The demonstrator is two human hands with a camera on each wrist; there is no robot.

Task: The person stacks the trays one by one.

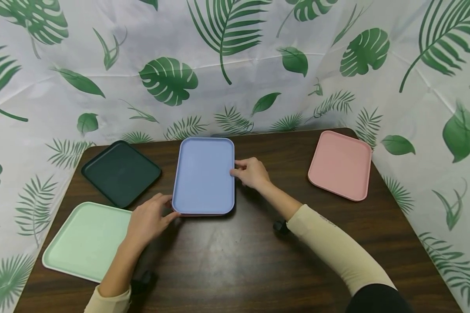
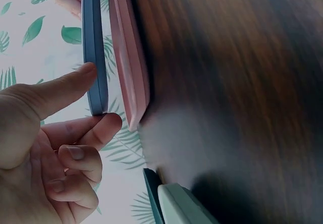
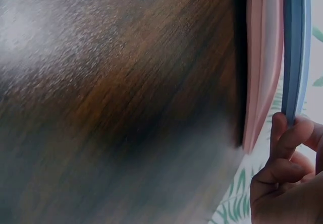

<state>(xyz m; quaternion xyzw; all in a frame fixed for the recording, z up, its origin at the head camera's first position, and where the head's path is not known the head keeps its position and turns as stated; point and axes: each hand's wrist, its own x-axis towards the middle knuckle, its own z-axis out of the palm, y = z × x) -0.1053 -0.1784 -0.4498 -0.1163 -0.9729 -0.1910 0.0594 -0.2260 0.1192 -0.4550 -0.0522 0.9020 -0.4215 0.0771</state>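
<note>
A light blue rectangular tray (image 1: 205, 176) is held level between two hands. The left hand (image 1: 149, 219) pinches its near left corner, thumb on the rim and index finger beneath. On the right edge, the right hand (image 1: 252, 173) grips the rim between thumb and fingers. Directly below lies a pink tray (image 2: 130, 57) on the table, mostly hidden from above by the blue one. Both wrist views show a narrow gap between the two trays, with the blue tray (image 3: 295, 47) slightly above the pink.
A dark green tray (image 1: 121, 174) lies turned at the back left of the brown table (image 1: 235, 269). In front of it is a mint green tray (image 1: 88, 241), partly behind the left forearm. Another pink tray (image 1: 340, 165) sits at the back right. A leaf-patterned cloth (image 1: 235, 95) hangs behind.
</note>
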